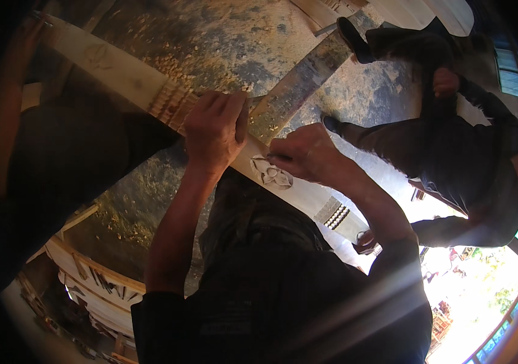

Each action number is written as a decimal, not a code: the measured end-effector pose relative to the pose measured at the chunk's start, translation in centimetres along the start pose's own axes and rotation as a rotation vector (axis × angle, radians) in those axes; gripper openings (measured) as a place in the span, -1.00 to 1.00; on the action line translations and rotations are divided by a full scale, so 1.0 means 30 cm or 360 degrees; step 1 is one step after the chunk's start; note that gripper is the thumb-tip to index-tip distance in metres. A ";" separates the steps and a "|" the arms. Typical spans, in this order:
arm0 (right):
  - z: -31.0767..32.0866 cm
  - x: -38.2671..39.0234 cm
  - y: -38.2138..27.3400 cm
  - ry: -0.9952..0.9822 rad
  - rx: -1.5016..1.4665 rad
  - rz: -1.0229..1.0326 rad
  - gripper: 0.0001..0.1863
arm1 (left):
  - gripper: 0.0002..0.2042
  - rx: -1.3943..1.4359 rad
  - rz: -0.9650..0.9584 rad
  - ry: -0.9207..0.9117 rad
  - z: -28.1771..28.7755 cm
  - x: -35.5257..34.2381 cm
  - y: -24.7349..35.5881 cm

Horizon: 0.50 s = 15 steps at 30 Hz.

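Observation:
A long pale wooden board [110, 70] runs diagonally beneath my hands, with carved notched bands and a four-petal flower relief [272, 173] on its face. My left hand [215, 127] rests on it above the flower, fingers curled over the board and gripping it. Just beside the carving, my right hand [304, 151] is closed on a small slim tool, mostly hidden in the fingers, whose end is at the flower’s upper petals.
A co-worker in dark clothes [459, 158] works at the right, with a hand at the board’s lower end. Another person [71, 158] is at the left. A plank [301, 79] crosses behind the board over the shaving-strewn floor [168, 30]. Tools line a wooden rack [101, 273] at lower left.

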State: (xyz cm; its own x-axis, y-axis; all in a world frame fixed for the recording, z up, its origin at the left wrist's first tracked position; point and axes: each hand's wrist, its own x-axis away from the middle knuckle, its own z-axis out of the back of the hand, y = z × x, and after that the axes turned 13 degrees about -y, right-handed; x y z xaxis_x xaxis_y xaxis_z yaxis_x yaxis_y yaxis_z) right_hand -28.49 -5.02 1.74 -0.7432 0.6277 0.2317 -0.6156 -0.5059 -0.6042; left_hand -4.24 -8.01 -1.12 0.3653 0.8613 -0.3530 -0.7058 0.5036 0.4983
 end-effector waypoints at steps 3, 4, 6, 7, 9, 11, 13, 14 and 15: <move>-0.009 -0.018 0.006 0.0031 -0.0008 0.0051 -0.81 | -0.80 -0.0060 0.0028 -0.0012 -0.001 -0.001 0.006; -0.011 -0.020 0.007 0.0032 0.0002 0.0057 -0.80 | -0.80 -0.0073 0.0036 -0.0021 -0.001 0.001 0.003; -0.015 -0.022 0.006 -0.0010 0.0012 0.0034 -0.81 | -0.80 -0.0101 0.0060 -0.0032 -0.001 0.006 -0.002; -0.015 -0.019 0.004 -0.0032 0.0017 0.0023 -0.81 | -0.81 -0.0081 0.0050 -0.0034 -0.003 0.006 0.003; -0.007 -0.001 0.005 -0.0070 0.0056 -0.0015 -0.82 | -0.81 -0.0048 0.0032 -0.0037 0.002 0.004 0.003; -0.006 -0.005 0.002 -0.0058 0.0061 -0.0028 -0.82 | -0.81 -0.0074 0.0043 -0.0026 0.004 -0.001 0.010; -0.013 -0.035 -0.011 0.0003 0.0031 -0.0016 -0.82 | -0.81 -0.0087 0.0045 -0.0018 0.007 -0.006 0.015; -0.011 -0.052 -0.021 0.0006 0.0044 0.0000 -0.82 | -0.81 -0.0085 0.0043 -0.0018 0.010 -0.008 0.016; -0.004 -0.071 -0.033 0.0010 0.0057 0.0015 -0.82 | -0.81 -0.0082 0.0040 -0.0018 0.012 -0.007 0.015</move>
State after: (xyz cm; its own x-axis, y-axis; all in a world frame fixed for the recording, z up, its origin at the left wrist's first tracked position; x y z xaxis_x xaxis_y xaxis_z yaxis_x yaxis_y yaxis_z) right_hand -26.27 -5.76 1.75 -0.7474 0.6265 0.2210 -0.6176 -0.5325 -0.5788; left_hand -4.42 -7.94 -0.54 0.3538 0.8745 -0.3317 -0.7452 0.4779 0.4651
